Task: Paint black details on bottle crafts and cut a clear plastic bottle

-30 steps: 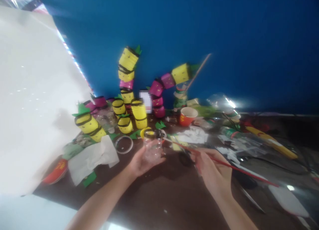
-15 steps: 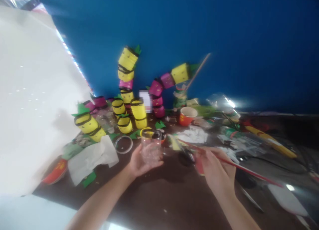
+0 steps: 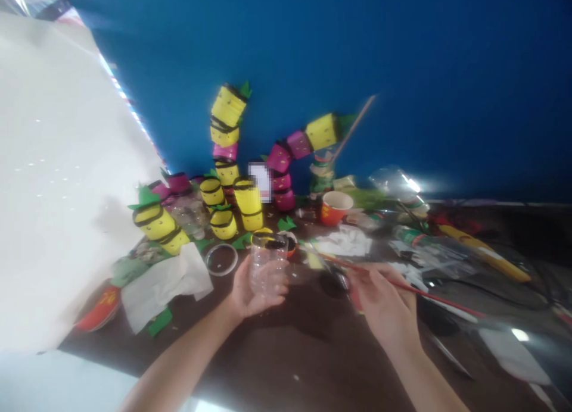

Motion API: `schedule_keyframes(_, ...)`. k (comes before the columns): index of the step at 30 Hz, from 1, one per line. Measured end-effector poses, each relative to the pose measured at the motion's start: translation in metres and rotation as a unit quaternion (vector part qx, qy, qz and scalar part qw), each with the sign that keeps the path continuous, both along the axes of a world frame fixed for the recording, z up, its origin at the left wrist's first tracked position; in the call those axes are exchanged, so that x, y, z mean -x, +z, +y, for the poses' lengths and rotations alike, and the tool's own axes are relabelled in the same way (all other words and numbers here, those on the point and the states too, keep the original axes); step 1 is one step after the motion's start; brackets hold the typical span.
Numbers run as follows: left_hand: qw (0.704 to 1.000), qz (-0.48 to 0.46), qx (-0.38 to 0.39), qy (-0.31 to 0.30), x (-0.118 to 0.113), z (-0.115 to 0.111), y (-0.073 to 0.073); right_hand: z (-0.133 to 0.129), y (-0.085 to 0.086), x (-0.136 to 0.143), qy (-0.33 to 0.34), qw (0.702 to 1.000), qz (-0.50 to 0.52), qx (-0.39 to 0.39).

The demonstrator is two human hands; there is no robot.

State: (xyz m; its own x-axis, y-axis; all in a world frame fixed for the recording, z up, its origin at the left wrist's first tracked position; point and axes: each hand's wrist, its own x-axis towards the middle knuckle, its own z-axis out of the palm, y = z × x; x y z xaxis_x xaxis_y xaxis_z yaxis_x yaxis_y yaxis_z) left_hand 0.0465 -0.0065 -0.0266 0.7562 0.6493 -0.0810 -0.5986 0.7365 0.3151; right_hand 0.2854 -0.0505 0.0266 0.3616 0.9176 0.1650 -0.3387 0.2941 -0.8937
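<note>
My left hand (image 3: pixel 250 290) wraps round a clear plastic cup (image 3: pixel 267 269) with a dark band along its rim, holding it upright above the table. In my right hand (image 3: pixel 386 299) is a thin paintbrush (image 3: pixel 440 299) with a red handle, pinched between thumb and fingers. Its tip points left towards the cup, apart from it. Behind the cup a yellow round thing and an orange-rimmed container with dark contents (image 3: pixel 291 245) are partly hidden. A clear ring (image 3: pixel 222 260) lies left of my left hand.
Yellow cups with black bands (image 3: pixel 249 206) and magenta cups (image 3: pixel 283 189) stand stacked against the blue wall (image 3: pixel 402 72). A red paper cup (image 3: pixel 336 208), crumpled white tissue (image 3: pixel 346 240), a white sheet (image 3: pixel 165 284), plastic bottles and a yellow tool (image 3: pixel 485 254) lie around the brown table.
My left hand has shifted slightly left with the cup, and its fingers curl further round it. The paintbrush has moved slightly left with my right hand.
</note>
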Motion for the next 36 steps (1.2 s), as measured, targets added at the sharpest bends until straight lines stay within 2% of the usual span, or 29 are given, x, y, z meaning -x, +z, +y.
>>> schedule_keyframes(5,1.000,0.008,-0.006,-0.015,0.002,0.000,-0.004,-0.001,-0.003,0.001,0.025,1.000,-0.005,0.018)
schedule_keyframes(10,1.000,0.016,-0.015,0.016,0.004,0.002,-0.013,0.000,-0.006,-0.002,0.013,1.000,-0.008,-0.001)
schedule_keyframes(13,1.000,0.012,-0.021,0.021,0.004,0.003,-0.015,0.001,-0.006,-0.001,0.030,1.000,-0.004,0.001)
schedule_keyframes(16,1.000,0.008,-0.020,0.022,0.003,0.002,-0.014,0.001,-0.004,0.000,0.026,0.999,-0.007,0.017)
schedule_keyframes(20,0.999,0.003,-0.013,0.029,0.000,0.001,-0.008,0.000,-0.001,-0.001,0.003,1.000,-0.002,-0.003)
schedule_keyframes(27,1.000,0.010,-0.006,0.014,-0.003,-0.001,0.001,-0.006,0.002,0.006,0.050,0.999,-0.020,-0.003)
schedule_keyframes(36,1.000,0.009,0.000,0.003,-0.002,-0.001,0.003,-0.004,0.001,0.008,0.033,0.999,-0.032,0.001)
